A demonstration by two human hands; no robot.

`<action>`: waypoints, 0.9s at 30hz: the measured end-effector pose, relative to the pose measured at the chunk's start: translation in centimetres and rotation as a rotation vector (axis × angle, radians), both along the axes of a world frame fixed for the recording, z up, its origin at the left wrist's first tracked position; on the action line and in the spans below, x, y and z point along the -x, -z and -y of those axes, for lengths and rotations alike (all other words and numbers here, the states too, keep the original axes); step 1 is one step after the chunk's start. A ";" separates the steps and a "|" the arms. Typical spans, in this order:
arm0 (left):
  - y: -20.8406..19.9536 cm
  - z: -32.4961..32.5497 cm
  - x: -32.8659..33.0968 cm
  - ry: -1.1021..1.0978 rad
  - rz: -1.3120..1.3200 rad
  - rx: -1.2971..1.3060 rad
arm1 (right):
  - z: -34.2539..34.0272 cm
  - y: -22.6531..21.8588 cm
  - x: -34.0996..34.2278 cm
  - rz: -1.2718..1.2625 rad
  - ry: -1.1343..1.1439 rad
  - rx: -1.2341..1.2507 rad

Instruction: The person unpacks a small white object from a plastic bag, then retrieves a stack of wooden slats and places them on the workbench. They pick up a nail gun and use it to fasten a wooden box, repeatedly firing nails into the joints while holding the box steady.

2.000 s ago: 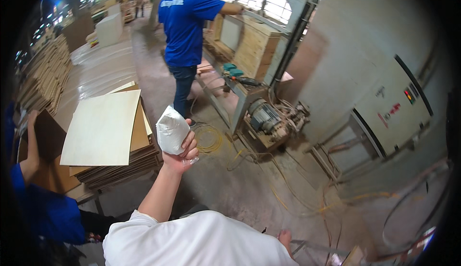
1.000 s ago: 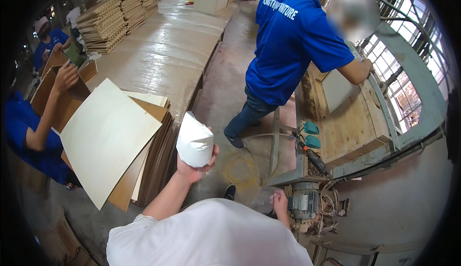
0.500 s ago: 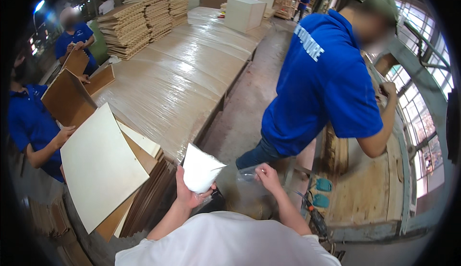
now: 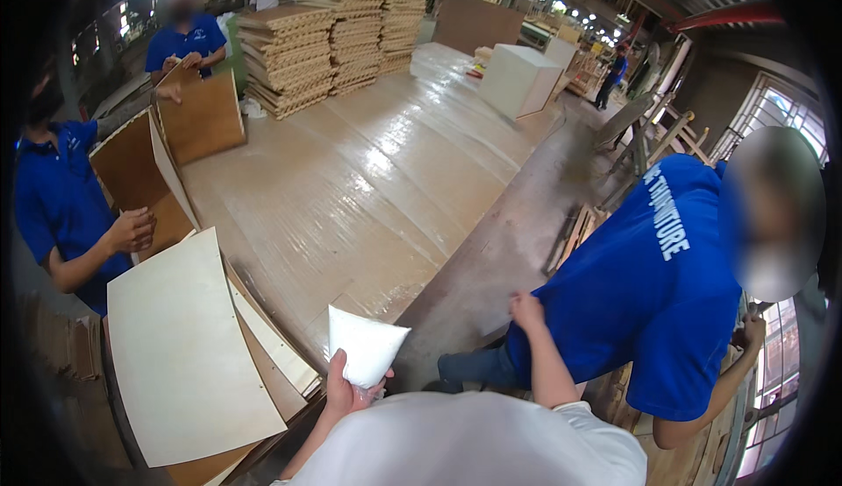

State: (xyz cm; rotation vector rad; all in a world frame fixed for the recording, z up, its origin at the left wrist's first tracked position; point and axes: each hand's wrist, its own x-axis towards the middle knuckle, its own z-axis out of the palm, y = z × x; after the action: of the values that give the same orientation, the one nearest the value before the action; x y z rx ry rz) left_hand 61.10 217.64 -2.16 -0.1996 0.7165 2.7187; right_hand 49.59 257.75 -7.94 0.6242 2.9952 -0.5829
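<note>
My left hand (image 4: 347, 391) is closed around the lower part of a plump white bag (image 4: 373, 346), which looks like clear plastic filled with something white. Some loose clear plastic bunches under it by my fingers. Out to the right, my right hand (image 4: 529, 312) has its fingers curled at the edge of a co-worker's blue shirt (image 4: 614, 284). Whether they pinch the cloth or something small is hard to see. Below and left of the bag lies a stack of boards topped by a large white panel (image 4: 193, 346).
A wide plastic-covered platform (image 4: 351, 214) stretches ahead, carrying stacked boards (image 4: 289, 56) and a white box (image 4: 519, 81). Two co-workers at the left handle brown panels (image 4: 202, 122). The co-worker in the blue shirt leans close on my right. Between them and the platform runs a floor strip (image 4: 491, 258).
My right hand has moved right and forward to the co-worker's shirt; the clear plastic it held no longer shows there. The view has shifted. My left hand still holds the white bag.
</note>
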 end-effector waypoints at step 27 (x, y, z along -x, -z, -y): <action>-0.4 -13.9 23.3 -0.791 0.230 0.330 | -11.3 14.9 33.4 0.087 -0.276 0.131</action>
State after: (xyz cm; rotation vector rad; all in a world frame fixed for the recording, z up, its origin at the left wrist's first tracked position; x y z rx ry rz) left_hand 37.79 231.53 -1.75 -1.0529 1.2102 3.1658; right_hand 16.23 269.05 -22.84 0.2168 2.8606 -0.7025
